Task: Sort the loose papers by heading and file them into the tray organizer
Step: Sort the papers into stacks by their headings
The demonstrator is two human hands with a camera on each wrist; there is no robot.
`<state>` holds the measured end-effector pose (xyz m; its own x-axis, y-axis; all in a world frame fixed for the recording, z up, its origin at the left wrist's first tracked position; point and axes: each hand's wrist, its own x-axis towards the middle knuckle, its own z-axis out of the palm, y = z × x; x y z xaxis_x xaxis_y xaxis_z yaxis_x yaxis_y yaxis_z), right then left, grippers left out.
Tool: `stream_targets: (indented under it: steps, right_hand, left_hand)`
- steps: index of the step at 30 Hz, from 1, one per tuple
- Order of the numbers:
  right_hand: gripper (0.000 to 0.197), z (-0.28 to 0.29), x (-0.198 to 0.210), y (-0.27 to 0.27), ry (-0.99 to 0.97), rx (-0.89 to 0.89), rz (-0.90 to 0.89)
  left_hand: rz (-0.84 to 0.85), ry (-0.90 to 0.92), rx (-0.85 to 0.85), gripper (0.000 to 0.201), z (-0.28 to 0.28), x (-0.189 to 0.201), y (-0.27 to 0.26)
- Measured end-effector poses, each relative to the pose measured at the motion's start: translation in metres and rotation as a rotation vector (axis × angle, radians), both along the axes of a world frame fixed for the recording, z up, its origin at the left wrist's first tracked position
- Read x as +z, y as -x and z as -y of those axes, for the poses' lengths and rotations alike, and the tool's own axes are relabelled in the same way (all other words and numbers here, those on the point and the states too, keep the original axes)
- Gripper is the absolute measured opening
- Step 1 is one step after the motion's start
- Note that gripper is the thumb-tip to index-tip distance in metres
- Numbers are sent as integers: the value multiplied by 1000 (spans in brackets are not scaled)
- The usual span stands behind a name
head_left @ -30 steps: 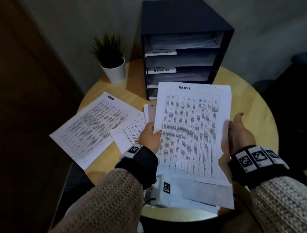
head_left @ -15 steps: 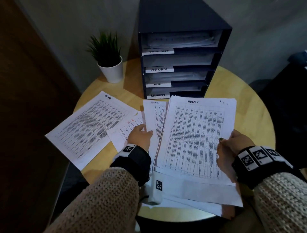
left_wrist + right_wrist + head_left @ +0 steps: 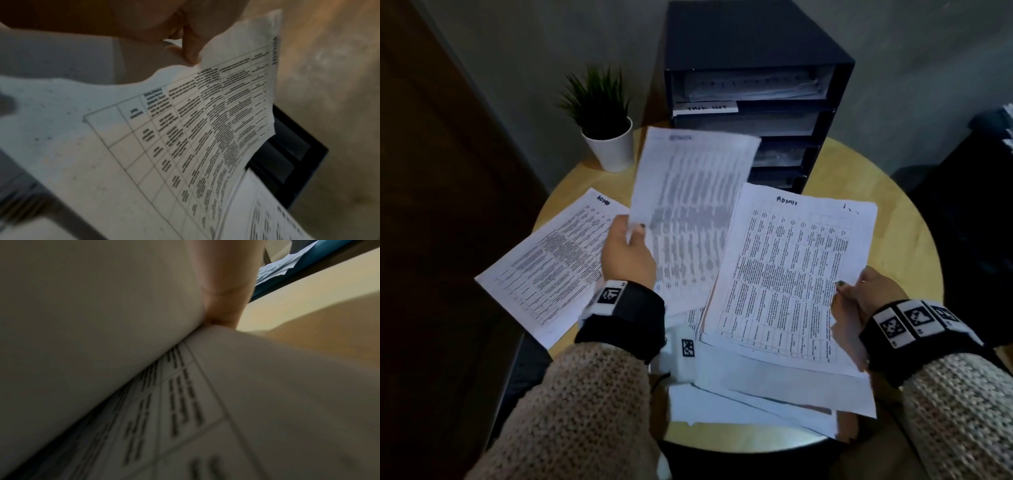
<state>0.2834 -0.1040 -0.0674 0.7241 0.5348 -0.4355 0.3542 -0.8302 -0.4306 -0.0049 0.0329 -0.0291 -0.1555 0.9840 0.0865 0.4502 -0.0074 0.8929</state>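
A single sheet [image 3: 690,212], flat beside the stack half a second ago, is being lifted by the left hand [image 3: 627,255], fingers [image 3: 190,48] pinching its edge. The ADMIN-headed stack [image 3: 787,274] is being clamped by the right hand [image 3: 866,298] above the bench [image 3: 887,178]. Its blurred heading risks being misread, the limp sheet misfiled in the tray organizer [image 3: 753,92] beyond the fingertips.

Lifted sheet [image 3: 688,212] heading motion-blurred, tray organizer [image 3: 756,68] lower labels hidden behind it

Left hand [image 3: 627,254] raised, thumb and fingers pinching (nails dark); right hand [image 3: 868,295] lower, thumb clamped.
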Motion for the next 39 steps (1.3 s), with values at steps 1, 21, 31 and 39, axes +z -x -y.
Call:
stream_targets:
  steps: [1, 21, 31, 39]
  right_hand:
    - [40, 0, 1, 1, 15, 5, 10]
    - [19, 2, 15, 15, -485, -115, -422]
    - [31, -3, 1, 22, -678, -219, -596]
    - [20, -3, 1, 26, -499, -167, -339]
  left_hand:
    - [38, -24, 38, 22, -2, 6, 5]
    - [35, 58, -182, 21, 4, -1, -21]
    - [149, 305, -293, 37, 25, -20, -36]
    - [28, 393, -577, 51, 36, -27, -40]
